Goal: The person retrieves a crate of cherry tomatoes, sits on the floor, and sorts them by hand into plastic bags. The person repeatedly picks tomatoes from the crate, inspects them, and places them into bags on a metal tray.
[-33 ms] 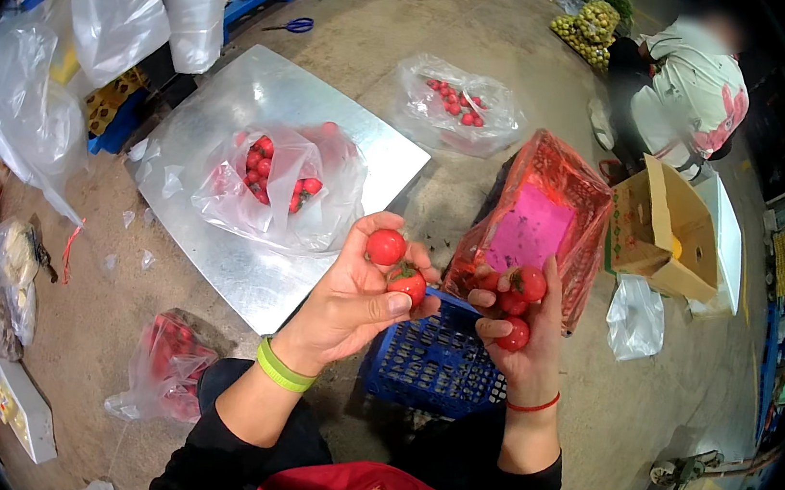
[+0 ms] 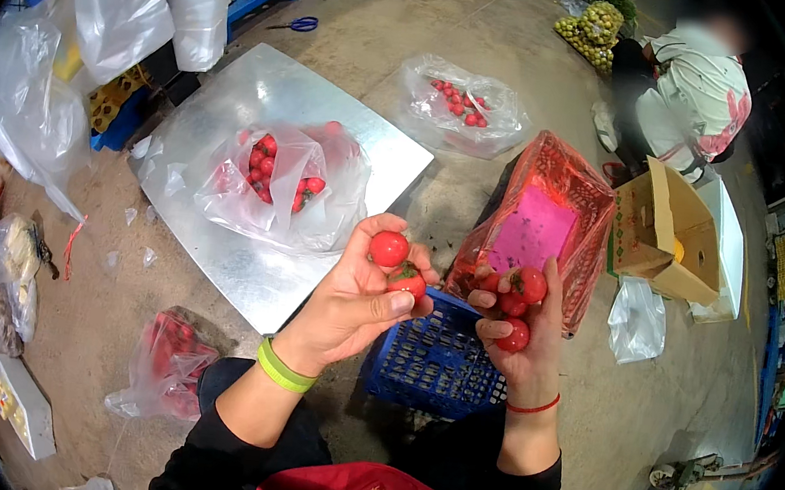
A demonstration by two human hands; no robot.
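Note:
My left hand point(image 2: 339, 307), with a green band at the wrist, is closed around two small red tomatoes point(image 2: 388, 248), one showing its green stem end. Several more red tomatoes point(image 2: 530, 285) sit in the curled fingers of my right hand point(image 2: 532, 356), which has a red cord at the wrist. Both hands are raised side by side, palms toward me. Below and between them stands a blue plastic crate point(image 2: 437, 366). Beyond the right hand is a red-lined crate point(image 2: 588, 209) with a pink sheet point(image 2: 532, 227) inside. An open clear bag of tomatoes point(image 2: 288, 185) rests on a metal plate point(image 2: 236, 92).
Another bag of tomatoes point(image 2: 462, 103) lies on the floor ahead, and a tied one point(image 2: 168, 365) near my left knee. Clear bags point(image 2: 118, 15) hang at the left. A cardboard box point(image 2: 670, 228) stands right, near a crouching person point(image 2: 700, 91). Blue-handled scissors point(image 2: 301, 24) lie far left.

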